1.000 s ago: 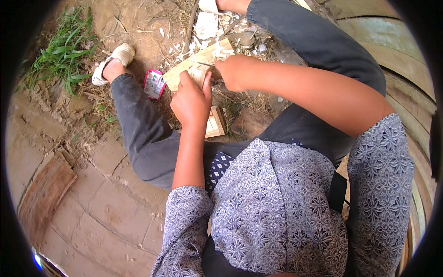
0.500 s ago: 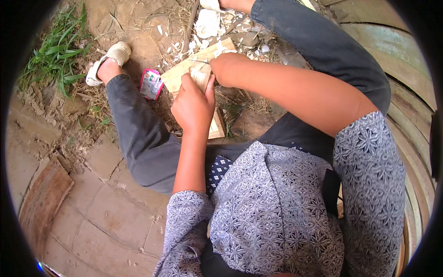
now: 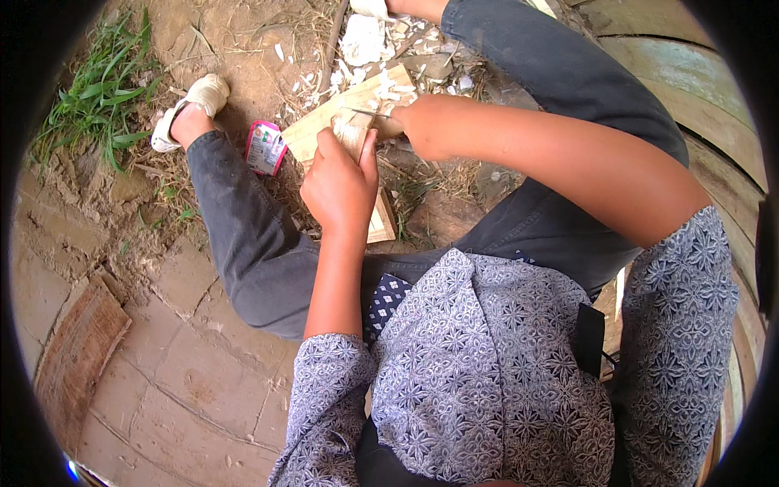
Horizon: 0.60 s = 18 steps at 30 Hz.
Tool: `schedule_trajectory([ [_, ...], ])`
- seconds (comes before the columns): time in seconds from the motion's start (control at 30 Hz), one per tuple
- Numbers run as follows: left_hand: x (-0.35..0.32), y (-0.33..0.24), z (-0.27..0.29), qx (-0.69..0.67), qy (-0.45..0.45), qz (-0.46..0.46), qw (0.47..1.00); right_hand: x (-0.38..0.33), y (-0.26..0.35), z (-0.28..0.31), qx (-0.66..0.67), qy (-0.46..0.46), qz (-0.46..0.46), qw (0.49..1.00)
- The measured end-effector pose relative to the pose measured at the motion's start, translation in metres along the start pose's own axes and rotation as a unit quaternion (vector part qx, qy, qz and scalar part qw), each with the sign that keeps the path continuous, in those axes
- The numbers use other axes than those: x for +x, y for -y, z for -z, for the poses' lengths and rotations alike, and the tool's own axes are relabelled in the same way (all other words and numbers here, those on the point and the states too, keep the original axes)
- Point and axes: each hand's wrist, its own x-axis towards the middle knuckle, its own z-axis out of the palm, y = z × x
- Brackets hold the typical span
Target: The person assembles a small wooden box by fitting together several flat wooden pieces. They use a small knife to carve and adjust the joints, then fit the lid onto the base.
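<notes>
Sitting on bare dirt and flat paving stones (image 3: pixel 187 365), a person in a blue patterned shirt and dark grey trousers carves a small pale block of wood (image 3: pixel 354 140) held out over the ground between the knees. Their left hand (image 3: pixel 339 185) is closed around the block, fingers wrapped over its near side and thumb up along its edge, holding it upright. Their right hand (image 3: pixel 422 128) is closed into a fist around what seems to be the handle of a thin metal blade (image 3: pixel 357 112); the blade lies across the top of the block, touching it, though the handle itself is hidden by the hand.

A longer pale wooden plank (image 3: pixel 349 109) lies on the ground just beyond the hands, and another light wooden piece (image 3: pixel 381 223) rests under the left wrist. White wood chips and shavings (image 3: pixel 365 40) are scattered over the soil beyond the plank, which suggests a fair amount of cutting is already done. The block looks roughly squared and plain, so the shaping seems only partly finished, with finer work left.

A small pink and white carton (image 3: pixel 264 148) lies beside the left shin, near a pale shoe (image 3: pixel 195 101) and a tuft of green grass (image 3: pixel 97 89)
</notes>
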Motion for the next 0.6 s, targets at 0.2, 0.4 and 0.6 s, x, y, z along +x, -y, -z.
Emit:
schedule_trajectory([
  [0.2, 0.003, 0.0, 0.002, 0.017, -0.005, -0.004, 1.0, 0.025, 0.005, -0.012, 0.014, -0.042, -0.007, 0.999],
  [0.4, 0.004, -0.001, 0.005, 0.002, -0.011, 0.003, 1.0, 0.048, -0.011, -0.026, 0.003, -0.042, -0.011, 0.999],
  [0.6, 0.001, 0.001, 0.004, -0.001, -0.001, 0.008, 1.0, 0.006, -0.016, -0.001, 0.005, -0.032, 0.013, 0.999],
])
